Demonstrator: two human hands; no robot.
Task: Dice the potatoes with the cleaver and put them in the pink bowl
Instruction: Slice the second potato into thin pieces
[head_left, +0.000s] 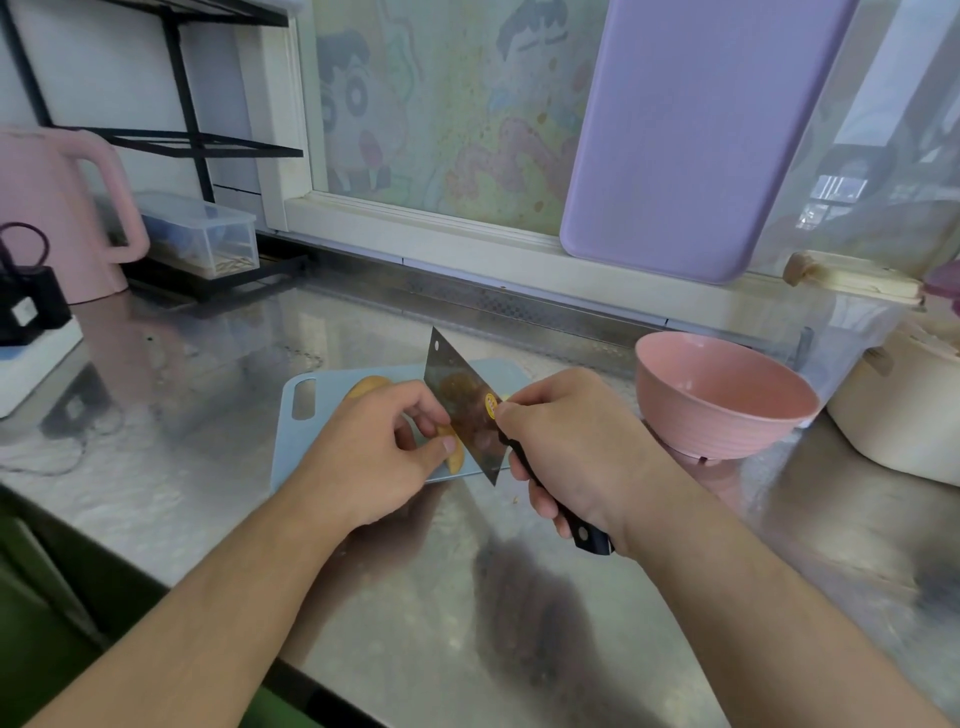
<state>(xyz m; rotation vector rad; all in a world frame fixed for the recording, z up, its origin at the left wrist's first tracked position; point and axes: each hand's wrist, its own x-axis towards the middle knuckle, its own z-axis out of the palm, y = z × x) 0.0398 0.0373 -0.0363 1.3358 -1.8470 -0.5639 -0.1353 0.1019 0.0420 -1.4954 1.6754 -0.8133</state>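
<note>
A pale blue cutting board (301, 447) lies on the steel counter. My right hand (571, 441) grips the black handle of the cleaver (462, 410), whose blade stands on the board. My left hand (384, 441) holds a yellow potato piece (453, 451) with curled fingers, right against the blade's left side. A second potato (366, 385) shows on the board behind my left hand. The pink bowl (727, 400) stands to the right of the board, with nothing visible inside it.
A purple cutting board (691, 135) leans on the window behind. A cream pot (904, 415) sits at the right edge. A pink kettle (57, 208), a black rack with a clear box (208, 234) and a white scale stand at the left.
</note>
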